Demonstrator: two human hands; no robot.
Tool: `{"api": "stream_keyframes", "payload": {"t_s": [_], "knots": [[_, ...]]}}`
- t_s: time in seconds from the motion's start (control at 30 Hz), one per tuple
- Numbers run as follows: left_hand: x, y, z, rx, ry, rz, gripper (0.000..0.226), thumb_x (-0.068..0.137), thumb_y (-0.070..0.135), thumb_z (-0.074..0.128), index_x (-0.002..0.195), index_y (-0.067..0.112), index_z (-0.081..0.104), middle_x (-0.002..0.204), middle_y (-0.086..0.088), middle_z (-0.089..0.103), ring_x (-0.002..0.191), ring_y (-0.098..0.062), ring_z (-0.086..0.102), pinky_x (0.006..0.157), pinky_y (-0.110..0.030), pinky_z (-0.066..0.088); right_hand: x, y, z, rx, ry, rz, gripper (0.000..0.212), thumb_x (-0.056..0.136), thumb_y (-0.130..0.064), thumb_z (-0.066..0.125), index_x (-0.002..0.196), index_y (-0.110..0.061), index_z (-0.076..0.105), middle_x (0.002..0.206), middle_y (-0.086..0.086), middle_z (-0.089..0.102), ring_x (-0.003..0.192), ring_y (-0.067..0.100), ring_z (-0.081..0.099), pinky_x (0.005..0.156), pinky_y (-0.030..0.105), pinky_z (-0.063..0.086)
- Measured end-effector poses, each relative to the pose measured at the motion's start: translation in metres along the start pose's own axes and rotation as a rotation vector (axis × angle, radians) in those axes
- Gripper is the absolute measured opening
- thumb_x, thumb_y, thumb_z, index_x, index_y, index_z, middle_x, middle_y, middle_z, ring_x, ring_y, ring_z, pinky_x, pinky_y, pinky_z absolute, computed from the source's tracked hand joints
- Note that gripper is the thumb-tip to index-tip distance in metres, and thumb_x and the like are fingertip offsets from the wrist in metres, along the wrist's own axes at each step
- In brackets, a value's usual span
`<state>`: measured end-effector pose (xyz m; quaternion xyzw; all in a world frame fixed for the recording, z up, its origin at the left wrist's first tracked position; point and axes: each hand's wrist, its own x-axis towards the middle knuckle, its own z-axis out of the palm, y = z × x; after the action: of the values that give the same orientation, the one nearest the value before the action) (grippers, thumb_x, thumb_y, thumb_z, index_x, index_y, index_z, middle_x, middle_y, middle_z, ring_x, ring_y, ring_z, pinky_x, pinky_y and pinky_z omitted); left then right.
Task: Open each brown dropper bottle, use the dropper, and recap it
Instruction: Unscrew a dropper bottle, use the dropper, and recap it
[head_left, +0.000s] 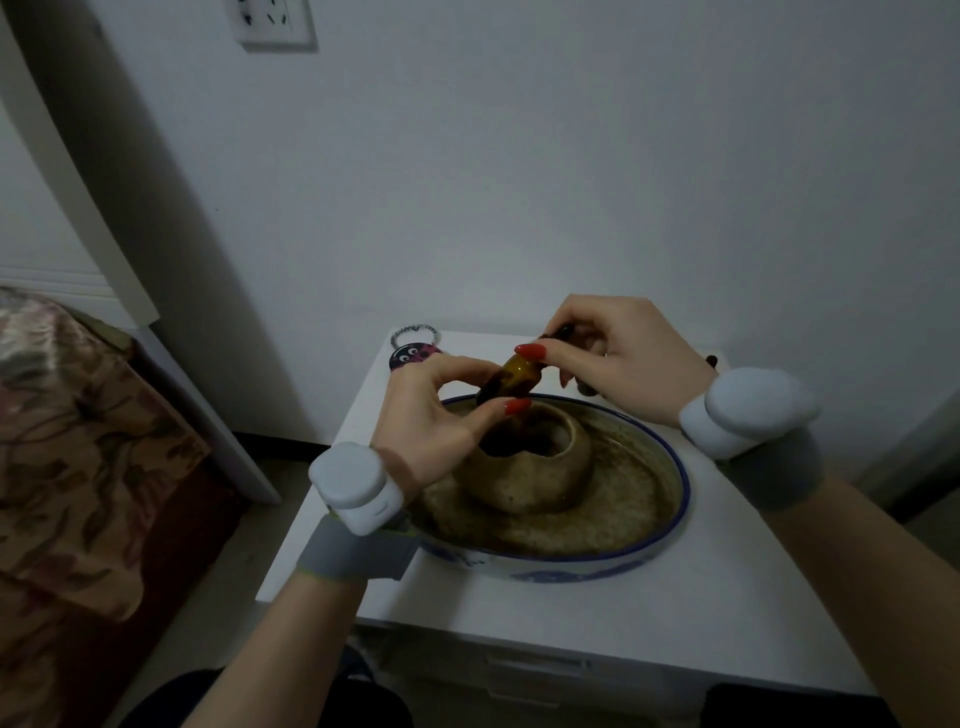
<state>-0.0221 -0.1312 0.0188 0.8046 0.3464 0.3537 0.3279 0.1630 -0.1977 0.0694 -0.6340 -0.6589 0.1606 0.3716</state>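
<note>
My left hand (431, 415) pinches a small brown dropper bottle (511, 379) by its body, tilted with its neck pointing up and to the right, above the dish. My right hand (613, 358) is closed on the bottle's black dropper cap (563, 332) at the neck. Whether the cap is on or off the neck is hidden by my fingers. Another dark bottle (587, 387) shows partly under my right palm.
A wide blue-rimmed dish (675, 499) holding an upturned brownish bowl (535, 467) fills most of the small white table (649, 613). A round keychain charm (413, 353) lies at the table's back left. A bed stands to the left, a wall behind.
</note>
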Motion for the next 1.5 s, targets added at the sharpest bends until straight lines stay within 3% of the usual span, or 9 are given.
{"api": "stream_keyframes", "payload": {"t_s": [0.1,0.2,0.33,0.5,0.73,0.87,1.1,1.37,1.5], "knots": [[0.0,0.0,0.0,0.001,-0.001,-0.003,0.028,0.076,0.033,0.076,0.102,0.025,0.074,0.096,0.013,0.07,0.095,0.007,0.057,0.076,0.005,0.033,0.0,0.001,-0.002,0.01,-0.034,-0.04,0.014,0.088,-0.022,0.067,0.098,-0.012,0.067,0.085,-0.002,0.068,0.065,0.004,0.063,0.062,0.02,0.053],[-0.001,-0.001,0.0,-0.011,-0.003,-0.006,0.025,0.077,0.032,0.076,0.101,0.026,0.073,0.096,0.013,0.069,0.092,0.015,0.054,0.076,0.006,0.032,0.0,0.001,-0.006,0.059,-0.088,-0.096,0.02,0.087,-0.011,0.067,0.107,-0.014,0.066,0.098,-0.002,0.067,0.077,0.005,0.063,0.067,0.02,0.054],[0.0,-0.002,0.0,-0.012,0.001,-0.019,0.026,0.077,0.034,0.075,0.102,0.026,0.073,0.097,0.014,0.069,0.093,0.01,0.056,0.076,0.005,0.034,0.0,0.002,-0.003,0.147,-0.061,-0.047,0.036,0.082,-0.026,0.072,0.116,-0.02,0.062,0.104,0.001,0.064,0.094,0.015,0.064,0.076,0.027,0.057],[0.0,-0.002,0.0,-0.04,0.012,-0.017,0.029,0.076,0.035,0.074,0.103,0.024,0.074,0.097,0.014,0.071,0.094,0.009,0.057,0.076,0.004,0.034,0.0,0.001,0.008,0.305,0.107,0.076,0.026,0.078,-0.029,0.074,0.096,-0.011,0.068,0.09,0.002,0.071,0.078,0.013,0.067,0.061,0.015,0.05],[0.001,-0.003,0.0,-0.067,-0.009,-0.044,0.028,0.078,0.032,0.075,0.105,0.024,0.073,0.099,0.013,0.071,0.096,0.009,0.058,0.078,0.004,0.037,-0.004,-0.003,0.003,0.397,0.063,0.019,0.022,0.082,-0.005,0.07,0.104,-0.011,0.07,0.103,0.003,0.072,0.098,0.014,0.067,0.082,0.023,0.056],[0.001,-0.001,0.0,-0.085,0.03,-0.035,0.025,0.077,0.033,0.076,0.101,0.028,0.073,0.096,0.015,0.071,0.094,0.005,0.06,0.083,-0.005,0.041,-0.004,-0.002,0.006,0.429,0.089,0.057,0.033,0.077,-0.02,0.075,0.108,-0.014,0.068,0.103,0.002,0.072,0.097,0.012,0.068,0.086,0.024,0.055],[-0.003,0.006,0.001,-0.101,0.119,-0.006,0.024,0.073,0.035,0.078,0.096,0.03,0.072,0.093,0.013,0.071,0.094,-0.001,0.062,0.09,-0.022,0.045,-0.005,-0.002,0.02,0.674,0.273,0.173,0.015,0.074,-0.019,0.078,0.088,-0.015,0.072,0.078,-0.006,0.075,0.068,-0.001,0.067,0.056,0.008,0.046],[-0.005,0.013,0.001,-0.084,0.202,0.047,0.033,0.067,0.047,0.073,0.095,0.032,0.069,0.09,0.024,0.064,0.094,-0.001,0.059,0.083,-0.012,0.044,-0.007,-0.004,0.017,0.767,0.225,0.126,0.019,0.083,-0.007,0.067,0.101,-0.009,0.068,0.102,0.007,0.074,0.096,0.014,0.07,0.076,0.016,0.051],[-0.004,0.014,0.002,-0.066,0.224,0.067,0.028,0.071,0.033,0.08,0.097,0.028,0.07,0.09,0.023,0.063,0.094,-0.005,0.06,0.086,-0.022,0.049,-0.008,-0.007,0.017,0.771,0.232,0.101,0.023,0.077,-0.018,0.068,0.098,-0.012,0.07,0.099,0.002,0.074,0.092,0.009,0.07,0.076,0.016,0.052]]}}
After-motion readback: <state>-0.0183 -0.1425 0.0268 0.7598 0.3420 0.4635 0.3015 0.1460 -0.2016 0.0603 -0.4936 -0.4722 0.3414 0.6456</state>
